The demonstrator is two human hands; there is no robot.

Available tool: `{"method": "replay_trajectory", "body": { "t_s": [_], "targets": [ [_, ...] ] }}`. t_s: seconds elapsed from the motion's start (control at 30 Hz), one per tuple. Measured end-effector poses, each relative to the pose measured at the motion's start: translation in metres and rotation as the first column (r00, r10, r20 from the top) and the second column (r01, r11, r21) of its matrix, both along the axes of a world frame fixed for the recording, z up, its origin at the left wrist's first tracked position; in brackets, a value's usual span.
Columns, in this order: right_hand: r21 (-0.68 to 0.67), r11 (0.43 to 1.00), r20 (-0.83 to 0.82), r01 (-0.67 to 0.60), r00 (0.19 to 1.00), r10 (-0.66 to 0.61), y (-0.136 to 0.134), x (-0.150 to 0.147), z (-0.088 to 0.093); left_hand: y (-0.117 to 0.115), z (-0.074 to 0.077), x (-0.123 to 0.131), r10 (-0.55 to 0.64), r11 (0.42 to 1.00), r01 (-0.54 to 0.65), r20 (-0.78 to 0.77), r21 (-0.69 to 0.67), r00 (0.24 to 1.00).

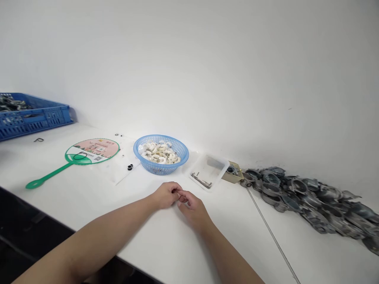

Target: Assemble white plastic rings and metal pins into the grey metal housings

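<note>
My left hand (166,196) and my right hand (193,208) meet above the white table, fingertips touching. Both have curled, pinching fingers; whatever lies between them is hidden or too small to name. Just beyond them stands a blue plastic basket (161,170) filled with white ring-shaped parts (160,153). To the right of it sits a clear plastic box (220,173) with thin metal pins (201,181) on its bottom.
Grey metal castings (308,197) are heaped along the right. A small tan bin (233,177) holds metal parts. Leftward lie a green-handled fan (50,174), small black rings (130,167) and a blue crate (44,120). The table's near edge (68,225) runs below my left arm.
</note>
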State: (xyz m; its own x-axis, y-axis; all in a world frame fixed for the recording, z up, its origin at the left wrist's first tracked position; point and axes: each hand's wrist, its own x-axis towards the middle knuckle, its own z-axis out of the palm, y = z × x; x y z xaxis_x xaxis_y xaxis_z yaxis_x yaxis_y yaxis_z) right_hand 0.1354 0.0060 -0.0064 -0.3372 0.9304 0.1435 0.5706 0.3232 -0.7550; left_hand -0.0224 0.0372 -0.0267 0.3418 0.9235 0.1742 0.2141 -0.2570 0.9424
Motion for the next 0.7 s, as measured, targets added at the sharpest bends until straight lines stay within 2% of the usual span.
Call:
{"method": "replay_trajectory", "body": {
  "t_s": [0.2,0.4,0.53,0.7],
  "targets": [
    [0.032,0.999,0.023,-0.033,0.999,0.032,-0.001,-0.001,0.000,0.002,-0.004,-0.001,-0.021,0.998,0.025,0.072,-0.051,0.997],
    [0.082,0.996,0.013,-0.032,0.999,0.031,-0.010,-0.001,-0.005,-0.009,0.000,0.000,-0.029,0.998,0.033,0.090,-0.050,0.996],
    [0.057,0.998,-0.002,-0.034,0.999,0.034,-0.015,-0.001,-0.007,-0.013,-0.002,-0.001,-0.075,0.990,0.089,0.122,-0.113,0.990],
    [0.032,0.999,-0.036,-0.035,0.999,0.036,-0.017,-0.002,-0.006,-0.013,-0.003,-0.001,-0.094,0.988,0.109,0.134,-0.113,0.987]
  ]
}}
